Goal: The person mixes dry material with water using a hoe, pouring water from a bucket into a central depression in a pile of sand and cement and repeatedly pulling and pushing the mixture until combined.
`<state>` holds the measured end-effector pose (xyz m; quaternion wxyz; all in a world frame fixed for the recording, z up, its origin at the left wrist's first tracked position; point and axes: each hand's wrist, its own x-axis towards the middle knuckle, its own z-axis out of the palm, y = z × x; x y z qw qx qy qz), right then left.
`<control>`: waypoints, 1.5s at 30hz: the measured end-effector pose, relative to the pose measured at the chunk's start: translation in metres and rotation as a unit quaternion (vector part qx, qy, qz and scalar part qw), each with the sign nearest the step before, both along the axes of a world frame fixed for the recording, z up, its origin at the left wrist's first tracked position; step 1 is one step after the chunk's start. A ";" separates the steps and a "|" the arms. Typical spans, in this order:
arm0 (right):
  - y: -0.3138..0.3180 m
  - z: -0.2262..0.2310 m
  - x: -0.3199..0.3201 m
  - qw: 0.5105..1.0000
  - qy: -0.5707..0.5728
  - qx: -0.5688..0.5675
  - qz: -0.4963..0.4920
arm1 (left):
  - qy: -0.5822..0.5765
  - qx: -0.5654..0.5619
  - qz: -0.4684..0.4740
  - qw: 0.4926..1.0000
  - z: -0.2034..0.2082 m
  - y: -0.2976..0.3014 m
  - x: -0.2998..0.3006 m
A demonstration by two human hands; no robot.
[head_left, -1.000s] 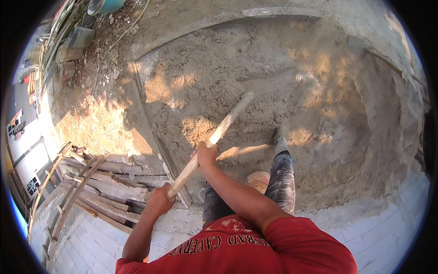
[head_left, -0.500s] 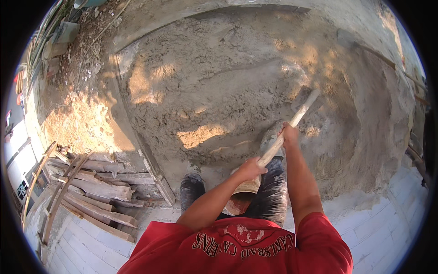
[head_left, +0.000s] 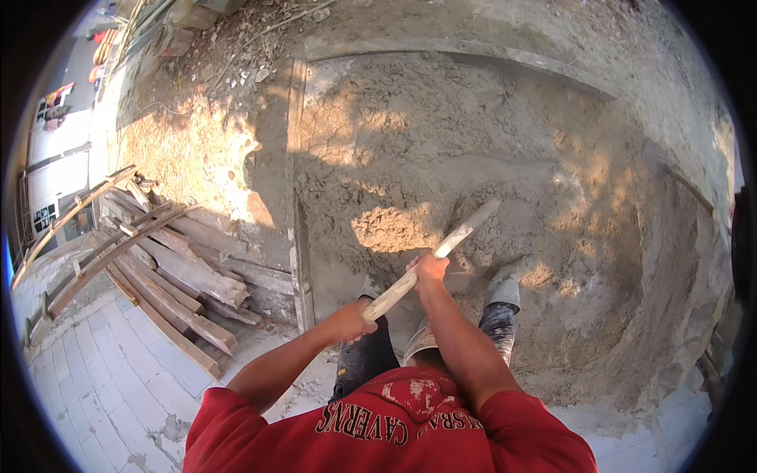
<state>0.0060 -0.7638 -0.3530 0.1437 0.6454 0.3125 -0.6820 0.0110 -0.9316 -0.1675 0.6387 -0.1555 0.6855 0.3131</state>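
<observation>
Both my hands are closed around the pale wooden handle of a hoe (head_left: 467, 227), which slants from low left to upper right. My left hand (head_left: 348, 322) grips its near end beside my left thigh. Farther up the handle is my right hand (head_left: 428, 267). The handle's far end reaches over a bed of wet grey mortar (head_left: 441, 110), and the hoe's blade is hardly visible against it. My mud-caked boots (head_left: 502, 292) stand at the near side of the mortar. Between my legs, a pale bucket (head_left: 420, 340) shows partly, with my right forearm hiding some of it.
A wooden board (head_left: 296, 158) edges the mortar on the left, and a low concrete edge (head_left: 512, 55) borders its far side. Stacked planks (head_left: 185, 272) and a wooden ladder-like frame (head_left: 102, 248) lie at left, above grey block paving (head_left: 110, 370).
The hoe and both hands have come down and to the left, toward me. My view has shifted, so the mortar and planks sit farther right in the picture.
</observation>
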 end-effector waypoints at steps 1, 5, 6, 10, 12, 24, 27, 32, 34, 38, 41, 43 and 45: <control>-0.035 0.024 0.007 1.000 -0.015 -0.020 -0.017 | 0.021 -0.009 -0.027 0.999 0.026 -0.035 0.009; -0.120 0.073 0.057 0.986 0.050 -0.149 -0.051 | 0.034 -0.028 -0.097 0.994 0.090 -0.122 0.050; -0.130 0.088 0.058 0.979 0.069 -0.179 -0.066 | 0.118 -0.024 -0.141 0.983 0.084 -0.136 0.070; -0.064 0.123 0.021 0.995 0.097 -0.006 -0.024 | 0.215 -0.017 -0.144 0.966 0.082 -0.083 0.072; 0.038 0.095 0.006 0.979 0.178 0.073 0.064 | 0.251 0.039 -0.129 0.958 0.134 0.013 0.023; 0.517 0.115 0.149 0.898 0.020 0.147 0.415 | 0.649 0.757 0.061 0.045 0.487 0.321 -0.019; 0.568 0.078 0.230 0.828 -0.056 0.199 0.521 | 0.582 0.798 0.158 -0.012 0.481 0.390 -0.008; 0.610 0.069 0.366 0.691 -0.235 0.125 0.673 | 0.543 0.751 0.353 0.128 0.491 0.468 0.018; 0.573 0.079 0.394 0.727 -0.249 0.057 0.638 | 0.536 0.725 0.384 0.199 0.488 0.498 0.029; 0.545 0.080 0.494 0.813 -0.314 0.068 0.485 | 0.420 0.799 0.381 0.199 0.474 0.508 0.044; 0.554 0.079 0.593 0.886 -0.338 0.063 0.312 | 0.191 0.944 0.268 -0.014 0.454 0.476 0.030; 0.552 0.093 0.615 0.778 -0.279 0.122 0.550 | 0.185 0.971 0.149 0.026 0.455 0.484 0.016; 0.481 0.100 0.509 0.875 -0.214 0.034 0.433 | 0.267 0.947 -0.009 0.178 0.463 0.491 0.030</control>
